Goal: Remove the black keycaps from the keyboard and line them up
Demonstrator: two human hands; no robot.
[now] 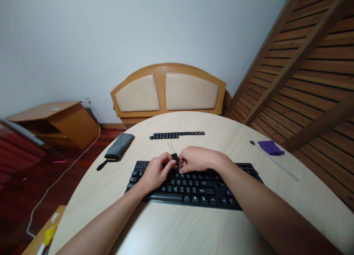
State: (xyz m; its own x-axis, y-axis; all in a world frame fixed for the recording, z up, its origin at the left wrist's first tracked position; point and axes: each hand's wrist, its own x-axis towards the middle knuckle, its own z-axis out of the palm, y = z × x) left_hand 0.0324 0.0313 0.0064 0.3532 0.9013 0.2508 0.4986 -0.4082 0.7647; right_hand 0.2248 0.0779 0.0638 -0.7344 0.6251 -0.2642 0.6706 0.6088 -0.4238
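A black keyboard [177,197] lies on the round table, and some of its upper part is hidden behind my hands. Between my hands is a keycap puller [174,157] with a black handle, its two thin wire prongs pointing away from me. My left hand [157,172] is closed with thumb and fingers on the puller's handle, over the keyboard's left part. My right hand [197,159] is bent inward with its fingers curled together right beside the handle, low over the keys; what its fingertips hold, if anything, is hidden. Loose black keycaps [166,135] stand in rows beyond the keyboard.
On the pale table [232,133], a grey pouch [120,146] with a black loop lies at left. At right are a thin brush [272,159] and a folded purple cloth [270,148]. A wooden headboard [163,89] stands behind, a slatted wooden screen [301,63] to the right.
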